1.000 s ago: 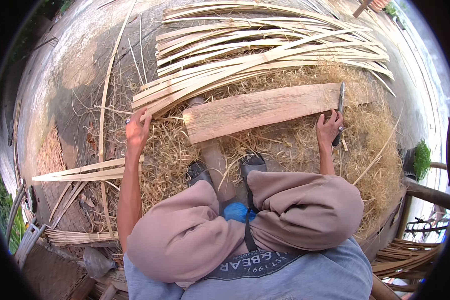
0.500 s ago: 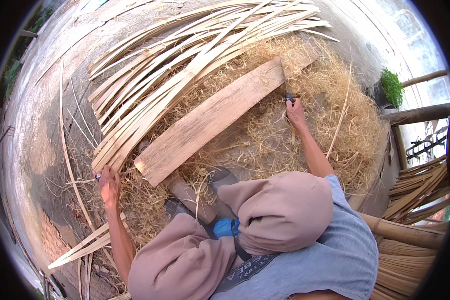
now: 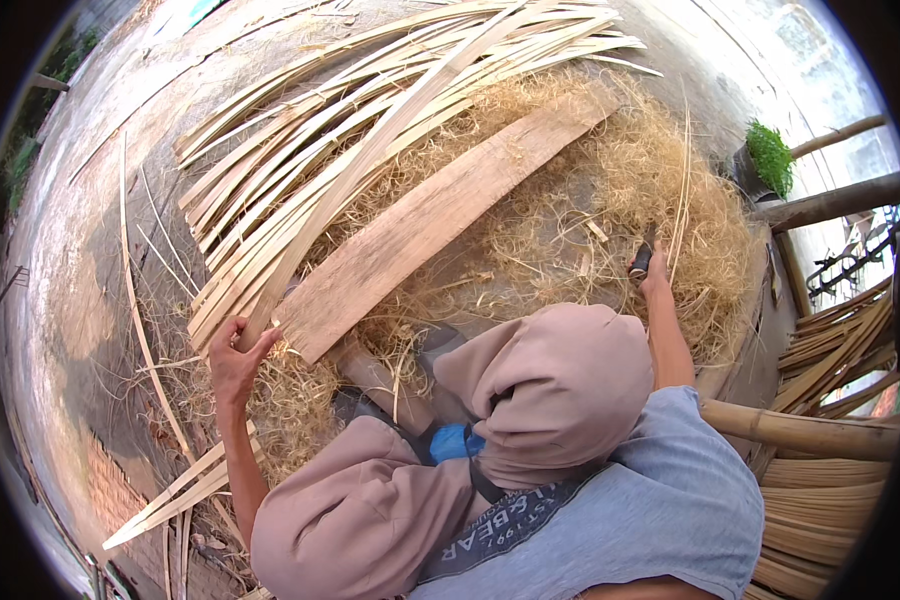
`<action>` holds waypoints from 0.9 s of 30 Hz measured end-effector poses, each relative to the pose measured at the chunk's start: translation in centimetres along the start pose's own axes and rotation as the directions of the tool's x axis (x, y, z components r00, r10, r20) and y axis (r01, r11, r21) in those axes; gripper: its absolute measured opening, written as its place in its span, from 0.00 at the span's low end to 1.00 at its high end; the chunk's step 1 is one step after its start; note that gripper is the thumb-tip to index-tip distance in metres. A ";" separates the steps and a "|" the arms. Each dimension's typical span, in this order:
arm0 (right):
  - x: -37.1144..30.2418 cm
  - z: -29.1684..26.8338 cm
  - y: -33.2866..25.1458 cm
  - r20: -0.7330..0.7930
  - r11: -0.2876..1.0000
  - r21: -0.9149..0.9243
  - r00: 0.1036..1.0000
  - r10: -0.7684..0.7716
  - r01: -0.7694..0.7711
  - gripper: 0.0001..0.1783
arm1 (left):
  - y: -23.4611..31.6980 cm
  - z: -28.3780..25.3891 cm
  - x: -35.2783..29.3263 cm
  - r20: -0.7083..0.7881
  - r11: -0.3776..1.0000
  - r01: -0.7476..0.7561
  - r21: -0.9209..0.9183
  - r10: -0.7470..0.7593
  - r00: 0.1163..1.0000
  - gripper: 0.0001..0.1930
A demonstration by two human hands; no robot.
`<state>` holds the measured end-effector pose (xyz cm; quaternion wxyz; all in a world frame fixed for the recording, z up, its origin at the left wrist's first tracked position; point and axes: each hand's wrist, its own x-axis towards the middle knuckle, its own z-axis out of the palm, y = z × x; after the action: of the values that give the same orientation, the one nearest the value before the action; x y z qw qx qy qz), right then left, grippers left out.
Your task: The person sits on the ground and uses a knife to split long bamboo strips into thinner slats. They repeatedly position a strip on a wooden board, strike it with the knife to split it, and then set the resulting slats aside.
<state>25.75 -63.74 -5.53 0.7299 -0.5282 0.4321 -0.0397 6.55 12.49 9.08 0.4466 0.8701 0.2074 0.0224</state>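
My left hand (image 3: 235,368) is closed around the near end of a long, pale bamboo strip (image 3: 360,175), just left of the plank's near end. That strip runs away up and to the right, over a spread of other strips (image 3: 255,215). Across the middle lies a flat wooden plank (image 3: 440,228), tilted up to the right, its near end close to my knees. Off to the right, apart from the plank, my right hand (image 3: 657,275) grips a knife (image 3: 640,262) by its dark handle. Its blade points away and is hard to make out against the shavings.
Curly shavings (image 3: 560,250) cover the ground around the plank. A bamboo pole (image 3: 800,432) and stacked strips (image 3: 820,520) stand at the right, below a green plant (image 3: 769,160). Loose strips (image 3: 185,490) lie at the lower left, on the concrete floor (image 3: 70,300).
My left hand has taken one strip's end and brought it up and right, toward the plank. My right hand with the knife has moved right and nearer, away from the plank's far end.
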 end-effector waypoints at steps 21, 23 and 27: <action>-12.6 23.2 11.5 0.729 0.028 -0.627 0.599 -0.332 0.779 0.32 | -3.0 11.7 -5.1 0.445 0.874 0.476 0.096 -0.465 0.765 0.27; -18.7 23.7 12.9 0.843 0.050 -0.537 0.538 -0.019 0.842 0.32 | -3.4 12.0 -5.2 0.387 0.905 0.420 0.072 -0.414 0.824 0.28; -25.0 18.9 15.1 0.964 -0.063 -0.167 0.177 0.201 0.984 0.34 | -3.7 13.9 -4.7 0.330 0.945 0.327 0.022 -0.316 0.889 0.29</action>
<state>16.82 -30.36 -1.66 0.2256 -0.8878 -0.3473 0.2007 4.14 1.89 -1.48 0.4875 0.8072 0.2705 -0.1939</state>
